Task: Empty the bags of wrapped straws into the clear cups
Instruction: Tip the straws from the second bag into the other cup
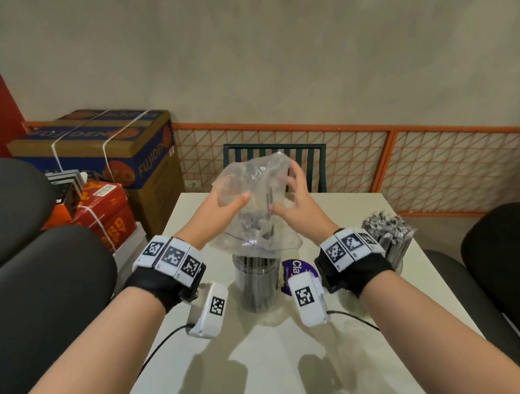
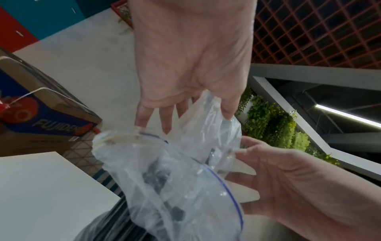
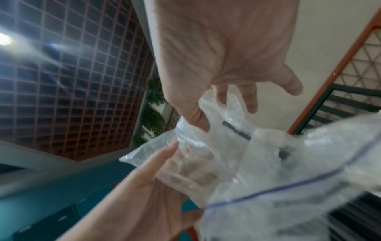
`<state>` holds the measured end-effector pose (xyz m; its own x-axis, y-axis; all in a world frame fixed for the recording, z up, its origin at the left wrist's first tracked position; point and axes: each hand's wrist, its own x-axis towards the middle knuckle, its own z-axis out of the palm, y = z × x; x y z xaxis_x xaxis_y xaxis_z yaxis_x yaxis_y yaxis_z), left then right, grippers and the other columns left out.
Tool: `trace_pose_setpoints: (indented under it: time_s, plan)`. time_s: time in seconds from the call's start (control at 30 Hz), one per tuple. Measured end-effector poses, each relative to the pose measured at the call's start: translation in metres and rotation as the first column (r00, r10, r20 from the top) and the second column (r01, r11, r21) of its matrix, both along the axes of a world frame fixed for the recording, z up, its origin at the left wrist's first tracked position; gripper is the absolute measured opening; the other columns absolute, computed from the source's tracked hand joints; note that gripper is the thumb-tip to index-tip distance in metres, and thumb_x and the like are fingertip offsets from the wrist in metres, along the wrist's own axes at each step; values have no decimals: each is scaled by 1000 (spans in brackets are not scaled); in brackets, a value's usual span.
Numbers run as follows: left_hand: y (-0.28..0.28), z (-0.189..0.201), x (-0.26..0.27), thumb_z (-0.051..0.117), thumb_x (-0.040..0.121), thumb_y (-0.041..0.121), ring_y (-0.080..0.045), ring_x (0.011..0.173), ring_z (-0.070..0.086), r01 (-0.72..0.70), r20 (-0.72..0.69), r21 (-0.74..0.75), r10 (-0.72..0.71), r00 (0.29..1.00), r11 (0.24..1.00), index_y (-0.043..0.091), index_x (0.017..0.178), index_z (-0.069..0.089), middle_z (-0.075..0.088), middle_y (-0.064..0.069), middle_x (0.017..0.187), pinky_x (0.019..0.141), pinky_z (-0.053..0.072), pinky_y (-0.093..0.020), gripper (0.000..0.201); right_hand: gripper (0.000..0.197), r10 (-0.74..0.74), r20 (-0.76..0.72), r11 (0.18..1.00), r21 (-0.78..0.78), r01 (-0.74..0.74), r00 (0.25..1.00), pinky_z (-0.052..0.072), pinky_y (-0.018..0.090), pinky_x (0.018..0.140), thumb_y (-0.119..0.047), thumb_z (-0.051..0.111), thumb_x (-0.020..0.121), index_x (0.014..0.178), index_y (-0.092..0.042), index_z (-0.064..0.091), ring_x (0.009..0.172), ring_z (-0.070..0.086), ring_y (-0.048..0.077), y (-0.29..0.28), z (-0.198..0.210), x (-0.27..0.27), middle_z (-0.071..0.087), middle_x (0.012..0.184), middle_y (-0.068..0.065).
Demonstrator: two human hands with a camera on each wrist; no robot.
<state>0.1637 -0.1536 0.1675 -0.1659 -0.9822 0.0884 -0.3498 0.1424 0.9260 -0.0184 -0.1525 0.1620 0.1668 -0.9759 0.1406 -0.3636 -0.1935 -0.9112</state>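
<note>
I hold a clear zip bag (image 1: pixel 250 181) upside down over a clear cup (image 1: pixel 256 288) packed with dark wrapped straws, at the middle of the white table (image 1: pixel 272 373). My left hand (image 1: pixel 231 201) grips the bag's left side, thumb on the front. My right hand (image 1: pixel 287 193) grips its right side, fingers curled behind it. A few dark straws (image 1: pixel 265 215) still show inside the bag, low near its mouth. From the left wrist, my left hand (image 2: pixel 185 114) pinches the bag (image 2: pixel 175 187). From the right wrist, my right hand (image 3: pixel 216 110) pinches the bag (image 3: pixel 268 163).
A second clear cup (image 1: pixel 387 240) full of wrapped straws stands at the table's right edge. A purple label (image 1: pixel 299 268) lies behind my right wrist. A dark chair (image 1: pixel 274 153) faces the far edge. Cardboard boxes (image 1: pixel 100 143) are stacked left; black seats (image 1: pixel 35 287) flank the table.
</note>
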Motion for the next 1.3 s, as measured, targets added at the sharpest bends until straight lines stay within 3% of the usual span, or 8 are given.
trace_pose_setpoints:
  time_s: [0.27, 0.47, 0.63, 0.77, 0.9, 1.03, 1.17, 1.3]
  plan:
    - [10, 9, -6, 46, 96, 34, -15, 135, 36, -111, -27, -107, 108, 994, 988, 19, 143, 32, 40, -1, 147, 101, 29, -24, 52, 87, 54, -18, 993, -102, -56, 998, 44, 10, 83, -4, 54, 91, 150, -26, -6, 138, 32, 20, 4, 11, 1, 27, 155, 2]
    - [16, 24, -16, 52, 93, 32, -11, 132, 39, -112, -49, -200, 104, 993, 973, 19, 143, 34, 43, 2, 144, 109, 32, -30, 55, 89, 74, 15, 989, -127, -72, 997, 42, 30, 102, -3, 52, 90, 147, -35, -9, 138, 36, 25, 10, 17, -2, 31, 152, -1]
    - [21, 54, -22, 42, 98, 19, -9, 95, 59, -210, -129, -340, 176, 976, 916, 21, 109, 59, 64, 2, 105, 92, 45, -31, 20, 82, -83, 240, 959, -243, 142, 967, 49, 38, 99, -12, 62, 88, 146, -27, 6, 116, 55, 20, 17, 47, -9, 45, 134, -1]
    - [28, 71, -23, 35, 100, 19, -11, 82, 62, -244, -254, -350, 159, 954, 904, 28, 88, 61, 66, 5, 84, 79, 52, -36, 30, 89, -98, 87, 992, -65, 104, 991, 37, 41, 108, -38, 70, 80, 146, -24, 12, 129, 42, 20, 25, 52, -25, 40, 140, -3]
    - [28, 74, -22, 39, 89, 32, -34, 101, 61, -271, -342, -285, 166, 925, 920, 32, 89, 66, 67, -11, 98, 85, 50, -59, 27, 41, 41, -41, 999, -9, -41, 998, 48, 19, 88, -33, 61, 87, 124, -20, 49, 101, 58, 9, 39, 40, -31, 59, 122, -1]
    - [31, 80, -22, 36, 98, 20, -26, 92, 67, -298, -451, -216, 175, 875, 930, 26, 84, 63, 71, -8, 85, 81, 55, -42, 31, 6, -21, -79, 998, -55, 16, 997, 42, 10, 62, -19, 52, 95, 95, -20, 58, 74, 57, 14, 53, 17, -43, 62, 85, 2]
    - [39, 78, -34, 31, 100, 10, -8, 61, 60, -329, -381, -236, 224, 897, 914, 18, 82, 57, 63, 4, 63, 60, 49, -24, 33, 21, -51, -265, 997, 35, 63, 963, 44, 24, 58, -35, 47, 96, 89, -16, 55, 68, 59, 24, 71, 20, -65, 64, 77, 11]
    - [53, 74, -53, 27, 102, 16, -5, 56, 59, -220, -222, -202, 174, 960, 954, 17, 83, 54, 63, 2, 67, 61, 52, -37, 33, 47, -118, -329, 988, 60, 145, 937, 55, 33, 77, -51, 47, 89, 124, -21, 43, 87, 62, 14, 93, 47, -95, 61, 100, -4]
